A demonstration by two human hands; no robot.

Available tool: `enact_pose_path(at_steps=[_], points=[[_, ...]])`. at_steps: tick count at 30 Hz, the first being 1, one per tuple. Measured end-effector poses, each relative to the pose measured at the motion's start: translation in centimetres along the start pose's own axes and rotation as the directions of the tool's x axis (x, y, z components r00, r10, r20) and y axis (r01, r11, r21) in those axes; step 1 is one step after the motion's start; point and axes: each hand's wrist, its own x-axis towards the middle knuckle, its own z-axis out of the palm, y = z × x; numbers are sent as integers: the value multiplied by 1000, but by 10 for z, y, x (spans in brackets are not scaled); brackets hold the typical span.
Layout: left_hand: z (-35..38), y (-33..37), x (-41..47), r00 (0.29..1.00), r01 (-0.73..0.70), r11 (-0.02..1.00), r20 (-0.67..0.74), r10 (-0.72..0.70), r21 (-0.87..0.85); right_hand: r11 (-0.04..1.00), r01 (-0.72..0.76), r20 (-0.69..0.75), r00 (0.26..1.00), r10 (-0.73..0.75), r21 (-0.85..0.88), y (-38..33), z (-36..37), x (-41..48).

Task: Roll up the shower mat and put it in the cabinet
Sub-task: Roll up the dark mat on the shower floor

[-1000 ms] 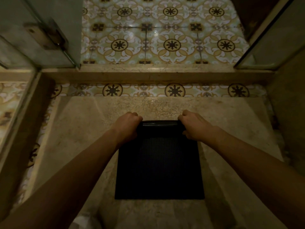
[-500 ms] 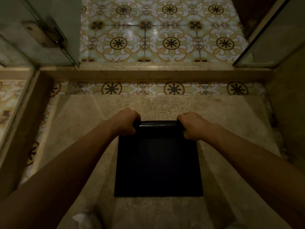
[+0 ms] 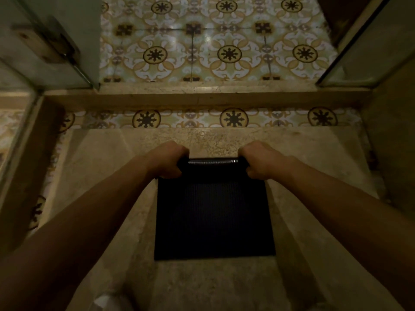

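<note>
A dark, finely ribbed shower mat [image 3: 214, 212] lies flat on the beige stone shower floor. Its far edge is curled into a thin glossy roll [image 3: 212, 162] running left to right. My left hand [image 3: 167, 159] is closed around the left end of that roll. My right hand [image 3: 261, 161] is closed around the right end. Both forearms reach forward along the mat's sides. The near edge of the mat rests flat on the stone. No cabinet is in view.
A raised stone threshold [image 3: 202, 95] crosses the view beyond the mat, with patterned floor tiles [image 3: 229, 55] behind it. A glass door with a metal hinge [image 3: 47, 48] stands at the left, a glass panel [image 3: 363, 48] at the right. Something pale [image 3: 105, 301] lies near the bottom edge.
The roll at the mat's far edge has grown a little thicker and the flat part shorter. Both hands stay clenched on the roll's ends.
</note>
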Motion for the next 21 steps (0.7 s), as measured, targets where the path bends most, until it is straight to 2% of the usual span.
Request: enact_pose_path(at_steps=[3,6,8,12,16,21], points=[[-3,-1,9,987,-2,1000,-158,5,17,1000,0,-159,987,-4,-23,7,-1,8],[4,1,16,973,-37,997,-224,51,68,1000,11,-244,970,-17,-27,10,5,11],[5,-1,17,975,-37,996,-217,53,75,999,32,-230,973,-34,-14,11,5,11],[-3,-10,15,995,-31,999,-92,32,18,999,22,-130,991,-25,-26,15,2,11],[-2,-9,14,989,-39,999,-140,39,1,1000,-6,-180,984,3,-21,8,9,6],[16,-2,5,967,-109,967,-202,157,230,1000,-3,-209,978,5,12,5,16,-3]])
